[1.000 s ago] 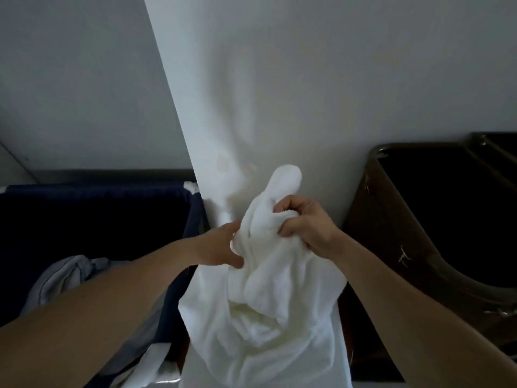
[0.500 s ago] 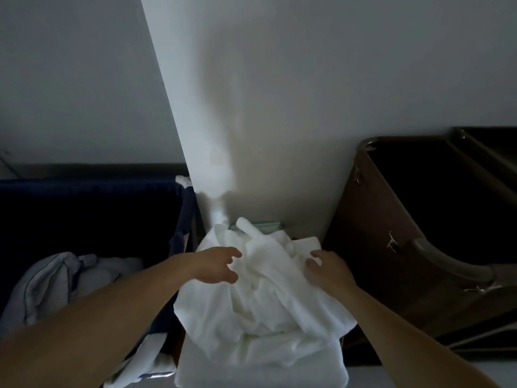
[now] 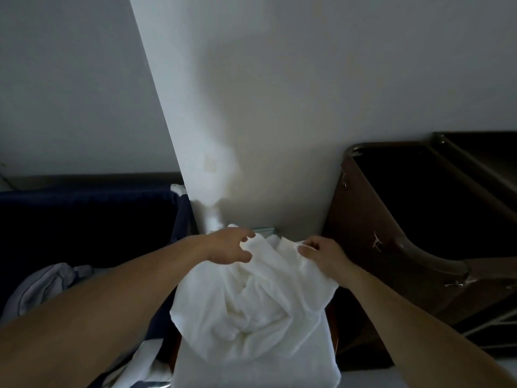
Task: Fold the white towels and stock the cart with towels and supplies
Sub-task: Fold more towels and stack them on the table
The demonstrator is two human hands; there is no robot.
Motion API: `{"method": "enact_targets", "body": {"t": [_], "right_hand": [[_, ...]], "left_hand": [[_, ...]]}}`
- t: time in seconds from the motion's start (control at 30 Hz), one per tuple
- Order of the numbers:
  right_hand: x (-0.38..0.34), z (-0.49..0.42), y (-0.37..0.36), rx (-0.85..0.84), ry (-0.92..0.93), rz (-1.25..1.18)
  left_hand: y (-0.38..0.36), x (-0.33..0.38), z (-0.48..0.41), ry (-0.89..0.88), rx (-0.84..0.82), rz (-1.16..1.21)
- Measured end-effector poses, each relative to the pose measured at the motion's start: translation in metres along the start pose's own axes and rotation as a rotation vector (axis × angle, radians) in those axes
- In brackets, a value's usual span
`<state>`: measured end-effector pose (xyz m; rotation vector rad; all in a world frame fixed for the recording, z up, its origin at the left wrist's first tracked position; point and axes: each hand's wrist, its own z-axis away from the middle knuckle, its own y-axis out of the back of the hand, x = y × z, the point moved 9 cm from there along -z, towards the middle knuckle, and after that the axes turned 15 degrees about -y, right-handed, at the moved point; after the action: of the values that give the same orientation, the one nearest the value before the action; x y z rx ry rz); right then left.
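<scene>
Pale wall corner [image 3: 279, 107] behind. I log one white towel [image 3: 251, 309], crumpled atop a white stack [image 3: 251, 368], between navy bin [image 3: 84, 219] and brown bin [image 3: 363, 233]. Left hand [image 3: 229, 246] and right hand [image 3: 320, 254] each pinch its far edge.

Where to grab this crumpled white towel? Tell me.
Grip the white towel along its far edge, by the wall, reaching over from the near side. Its middle is bunched; that edge stands raised and free, where the right hand pinches it.
</scene>
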<state>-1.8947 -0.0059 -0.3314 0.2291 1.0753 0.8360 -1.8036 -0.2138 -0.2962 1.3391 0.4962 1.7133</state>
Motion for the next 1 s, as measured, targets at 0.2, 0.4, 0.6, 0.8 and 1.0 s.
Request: {"method": "enact_targets", "body": {"t": [0.2,0.4,0.6,0.8,1.0], "right_hand": [[-0.125,0.086,0.049,-0.09,0.363,-0.34],[-0.203,0.164,0.079,-0.276,0.574,-0.501],[-0.215,0.17,0.128,0.199,0.541,-0.453],[-0.199,0.173,0.093,0.191,0.493,-0.34],[-0.18,0.146,0.052,0.229,0.375,-0.077]], "left_hand": [[0.047,0.05,0.008,-0.201,0.127,0.092],[0.118,0.124,0.043,-0.546,0.229,0.632],[0.185,0.138,0.077,-0.583,0.472,0.839],[0.231,0.158,0.106,-0.6,0.749,0.46],[0.281,0.185,0.139,-0.573,1.085,0.17]]}}
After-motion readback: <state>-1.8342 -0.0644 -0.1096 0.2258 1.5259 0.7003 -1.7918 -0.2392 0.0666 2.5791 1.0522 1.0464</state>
